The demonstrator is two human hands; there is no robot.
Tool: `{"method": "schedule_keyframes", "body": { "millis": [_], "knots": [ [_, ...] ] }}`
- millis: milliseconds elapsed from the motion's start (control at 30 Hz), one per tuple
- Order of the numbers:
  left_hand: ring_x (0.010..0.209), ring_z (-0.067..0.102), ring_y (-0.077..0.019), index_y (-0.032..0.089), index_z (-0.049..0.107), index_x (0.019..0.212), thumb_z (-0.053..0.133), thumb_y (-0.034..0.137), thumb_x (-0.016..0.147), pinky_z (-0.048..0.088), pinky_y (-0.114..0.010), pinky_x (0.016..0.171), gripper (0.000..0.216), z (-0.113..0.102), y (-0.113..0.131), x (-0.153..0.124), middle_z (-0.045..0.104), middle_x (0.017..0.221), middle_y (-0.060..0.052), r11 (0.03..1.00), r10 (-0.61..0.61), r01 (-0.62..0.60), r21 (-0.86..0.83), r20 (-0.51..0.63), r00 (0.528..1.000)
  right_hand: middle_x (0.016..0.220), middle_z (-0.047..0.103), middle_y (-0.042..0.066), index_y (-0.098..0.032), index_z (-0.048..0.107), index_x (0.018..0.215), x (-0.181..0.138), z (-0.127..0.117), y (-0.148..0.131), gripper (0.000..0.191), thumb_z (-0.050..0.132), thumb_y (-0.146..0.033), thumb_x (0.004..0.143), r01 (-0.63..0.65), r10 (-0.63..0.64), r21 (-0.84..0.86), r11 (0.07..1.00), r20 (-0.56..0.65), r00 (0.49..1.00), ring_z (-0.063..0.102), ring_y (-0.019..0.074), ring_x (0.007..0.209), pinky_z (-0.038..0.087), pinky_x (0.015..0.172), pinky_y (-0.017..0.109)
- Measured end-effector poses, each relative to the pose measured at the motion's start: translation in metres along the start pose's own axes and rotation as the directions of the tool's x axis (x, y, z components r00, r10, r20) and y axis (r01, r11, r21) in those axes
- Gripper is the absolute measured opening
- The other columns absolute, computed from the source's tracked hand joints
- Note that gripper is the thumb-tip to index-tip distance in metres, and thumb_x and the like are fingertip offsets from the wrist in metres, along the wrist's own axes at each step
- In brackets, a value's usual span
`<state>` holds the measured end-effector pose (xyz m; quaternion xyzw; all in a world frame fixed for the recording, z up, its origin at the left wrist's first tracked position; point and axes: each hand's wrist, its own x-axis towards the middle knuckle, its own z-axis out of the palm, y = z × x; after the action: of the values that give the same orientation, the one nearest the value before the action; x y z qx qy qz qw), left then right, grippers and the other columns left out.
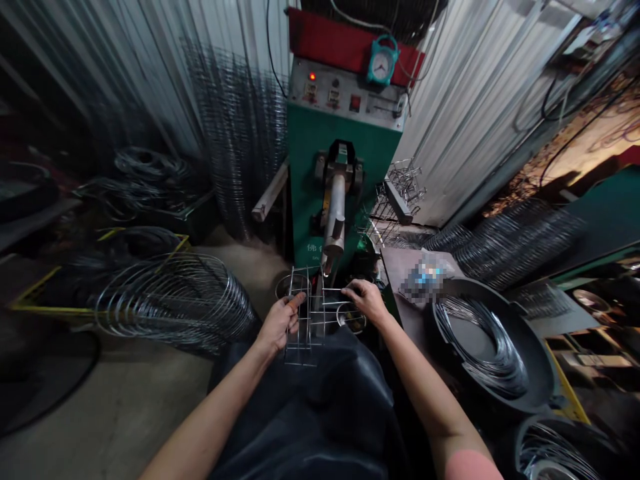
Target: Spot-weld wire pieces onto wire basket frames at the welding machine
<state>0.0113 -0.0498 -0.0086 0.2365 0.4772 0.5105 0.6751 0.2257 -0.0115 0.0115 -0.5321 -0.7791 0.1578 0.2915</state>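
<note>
My left hand (281, 325) is closed on the side of a wire rack (300, 347), a small grid of crossed metal rods above my lap. My right hand (367, 301) pinches the end of a straight wire (333, 289) that reaches left to the rack; whether it is joined there I cannot tell. Just beyond the rack, the rounded metal arm (336, 213) of a green spot welder (306, 180) points down toward it, its tip close to the wires. Curved wire (345, 313) shows below my right fingers. Dark cloth (310, 407) covers my lap.
On the left stand a bundle of large wire rings (165, 300) and stacked wire grids (235, 133). At right, a black round tray (540, 373) holds cut wires (500, 353) beside a table (400, 267). A teal clock (383, 61) sits atop the welder.
</note>
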Motion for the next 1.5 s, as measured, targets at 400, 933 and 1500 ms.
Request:
{"method": "schedule_keyframes", "body": {
  "millis": [400, 933, 1500],
  "knots": [
    [0.032, 0.02, -0.0018, 0.019, 0.04, 0.07, 0.076, 0.04, 0.054, 0.015, -0.016, 0.03, 0.045, 0.01, 0.01, 0.024, 0.03, 0.045, 0.013, 1.0, 0.0, 0.0, 0.032, 0.01, 1.0, 0.07, 0.064, 0.001, -0.021, 0.061, 0.067, 0.019, -0.002, 0.013, 0.032, 0.05, -0.047, 0.083, -0.044, 0.045, 0.074, 0.996, -0.009, 0.999, 0.058, 0.0144, 0.068, 0.041, 0.062, 0.024],
    [0.031, 0.018, -0.0018, 0.018, 0.042, 0.065, 0.077, 0.038, 0.053, 0.012, -0.016, 0.03, 0.042, 0.012, 0.017, 0.033, 0.026, 0.041, 0.013, 0.997, -0.057, 0.057, 0.043, 0.008, 0.998, 0.068, 0.064, 0.0, -0.02, 0.061, 0.068, 0.028, 0.002, 0.019, 0.029, 0.052, -0.044, 0.081, -0.069, 0.069, 0.103, 0.992, -0.002, 0.998, 0.057, 0.0137, 0.065, 0.04, 0.059, 0.023],
    [0.031, 0.02, -0.0019, 0.02, 0.038, 0.062, 0.077, 0.043, 0.051, 0.012, -0.017, 0.03, 0.046, 0.013, 0.016, 0.034, 0.028, 0.044, 0.012, 0.996, 0.005, -0.003, 0.094, -0.03, 1.0, 0.099, 0.063, 0.006, -0.02, 0.055, 0.061, -0.01, 0.008, 0.027, 0.031, 0.056, -0.044, 0.08, -0.072, 0.081, 0.044, 0.996, -0.268, 0.96, 0.051, 0.0218, 0.102, 0.03, 0.091, 0.038]
  ]
}}
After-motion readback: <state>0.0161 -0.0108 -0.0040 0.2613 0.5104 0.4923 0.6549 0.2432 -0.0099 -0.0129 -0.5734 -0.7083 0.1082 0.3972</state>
